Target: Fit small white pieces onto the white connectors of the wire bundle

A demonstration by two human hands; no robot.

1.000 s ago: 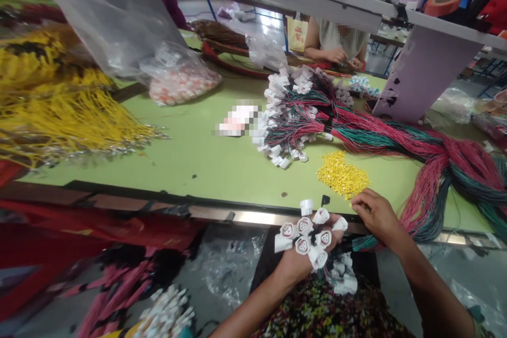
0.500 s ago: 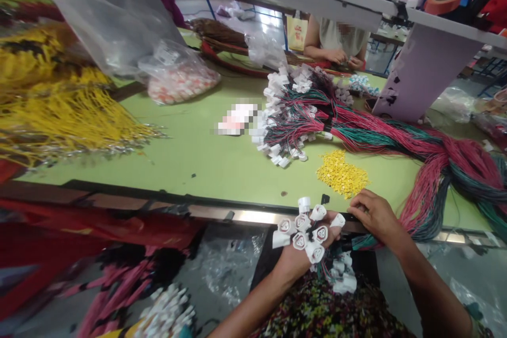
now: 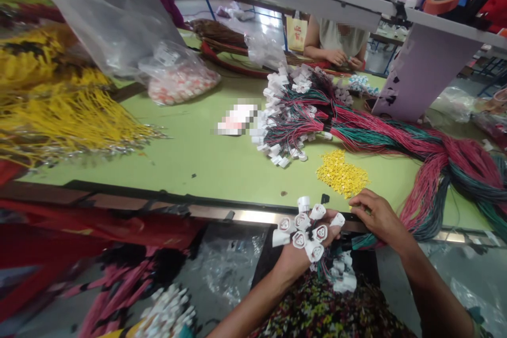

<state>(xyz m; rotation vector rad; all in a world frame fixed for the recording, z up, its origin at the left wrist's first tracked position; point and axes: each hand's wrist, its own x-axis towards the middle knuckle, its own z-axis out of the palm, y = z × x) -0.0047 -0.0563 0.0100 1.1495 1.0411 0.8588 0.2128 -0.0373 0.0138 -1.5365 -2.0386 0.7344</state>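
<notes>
"Plugs (image 3: 302, 221), white ones: where are you seeing them?"

"From far away, I'm seeing them fanning out of my left hand (image 3: 299, 261), by the near edge of the bench (image 3: 222, 179). That hand is gripping their bunch, partly hiding behind it."

"What is your right hand (image 3: 378, 216) doing?"

"It's curling its fingers in, right beside the near edge of the piled yellow bits (image 3: 343, 171). I'm not managing to tell whether it's pinching one."

"How far along is it looking?"

"More white plugs are already sitting on the red and green wires (image 3: 380, 129) lying across the bench, and a black band (image 3: 328, 122) is wrapping around those, so I'm guessing that part is done. Lots of yellow bits are lying loose, so I'm thinking much is waiting."

"And the plugs you're holding, are they looking finished?"

"Their open fronts are showing too small for me to tell."
</notes>
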